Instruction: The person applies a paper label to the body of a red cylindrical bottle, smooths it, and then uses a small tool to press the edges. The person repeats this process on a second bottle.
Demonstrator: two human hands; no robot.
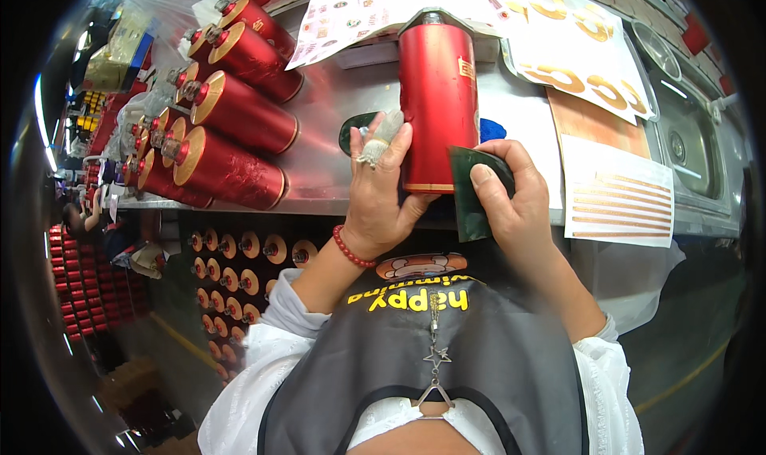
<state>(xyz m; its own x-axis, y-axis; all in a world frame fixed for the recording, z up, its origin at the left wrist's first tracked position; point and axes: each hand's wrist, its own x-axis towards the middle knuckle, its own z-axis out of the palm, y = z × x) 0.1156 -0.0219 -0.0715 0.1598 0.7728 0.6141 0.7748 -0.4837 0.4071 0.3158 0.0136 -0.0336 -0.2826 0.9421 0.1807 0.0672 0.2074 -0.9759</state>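
A glossy red cylindrical bottle (437, 104) with a gold band at its lower rim and a small gold decal lies at the table's middle, neck pointing away from me. My left hand (379, 176) steadies it from the left, thumb by the base; pale finger covers sit on its fingers and a red bead bracelet on the wrist. In my right hand (515, 190) a dark green flat scraper (472, 203) is pinched between thumb and fingers. The scraper's edge meets or nearly meets the bottle's lower right side. Beside my left hand lies a dark oval piece (351, 136), partly hidden.
Several red bottles (243, 112) lie at left on the metal table (331, 84). Behind is a printed sheet (359, 16); at right, sheets of gold curved decals (570, 40) and gold strips (618, 195). A blue object (492, 129) sits behind my right hand. A metal sink (690, 144) is far right.
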